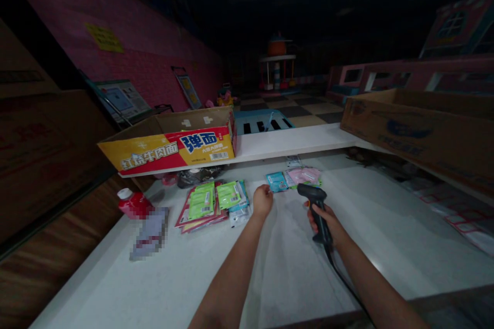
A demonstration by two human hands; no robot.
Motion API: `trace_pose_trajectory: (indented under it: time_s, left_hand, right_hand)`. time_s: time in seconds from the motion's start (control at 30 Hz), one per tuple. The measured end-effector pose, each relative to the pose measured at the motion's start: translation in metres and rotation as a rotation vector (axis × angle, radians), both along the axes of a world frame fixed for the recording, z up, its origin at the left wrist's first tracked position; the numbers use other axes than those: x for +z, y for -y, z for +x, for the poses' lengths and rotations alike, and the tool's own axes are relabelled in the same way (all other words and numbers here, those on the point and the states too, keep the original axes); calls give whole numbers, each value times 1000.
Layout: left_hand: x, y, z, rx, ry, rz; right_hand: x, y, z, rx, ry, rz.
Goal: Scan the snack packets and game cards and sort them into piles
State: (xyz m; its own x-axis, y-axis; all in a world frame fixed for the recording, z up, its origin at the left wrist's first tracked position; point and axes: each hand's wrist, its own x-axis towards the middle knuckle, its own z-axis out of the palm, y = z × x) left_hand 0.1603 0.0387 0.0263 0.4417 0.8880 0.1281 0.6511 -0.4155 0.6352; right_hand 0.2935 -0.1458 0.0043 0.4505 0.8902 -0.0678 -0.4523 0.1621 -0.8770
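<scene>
In my right hand (329, 220) is a black handheld barcode scanner (314, 194), gripped by its handle, its head tilted toward the left and its cable trailing down to the table's front edge. My left hand (263, 200) is closed, its fingertips beside a blue packet (276, 182); whether anything is pinched in them is hidden. Pink packets (303, 175) lie to the right of the blue one, with a bit of green under them. Left of my left hand, several green packets (201, 200) rest on larger red-edged packages (187, 211), and blue-silver packets (240, 214) lie alongside.
A raised white shelf (289, 140) runs along the back, bearing a yellow-red noodle carton (173, 151) and, to the right, a brown cardboard box (409, 123). A red bottle (133, 203) and a blurred flat item (151, 234) are on the white table (96, 288) at left.
</scene>
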Motion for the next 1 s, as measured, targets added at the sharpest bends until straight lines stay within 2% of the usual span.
trace_pose_trajectory:
  time_s: [0.13,0.43,0.73,0.87,1.0]
  left_hand:
    - [0,-7,23,196,-31,-110]
    - [2,-18,47,413,-88,-235]
    - [1,-31,40,348,31,-327]
    - [-4,-26,17,303,175,-310]
    - [-20,-9,-12,242,340,-282]
  right_hand:
    - [0,0,2,4,-7,-10]
    - [4,0,2,15,-7,-19]
    - [4,-1,0,17,3,1]
    - [2,-1,-1,11,8,-1]
    - [0,-2,-2,11,12,-24]
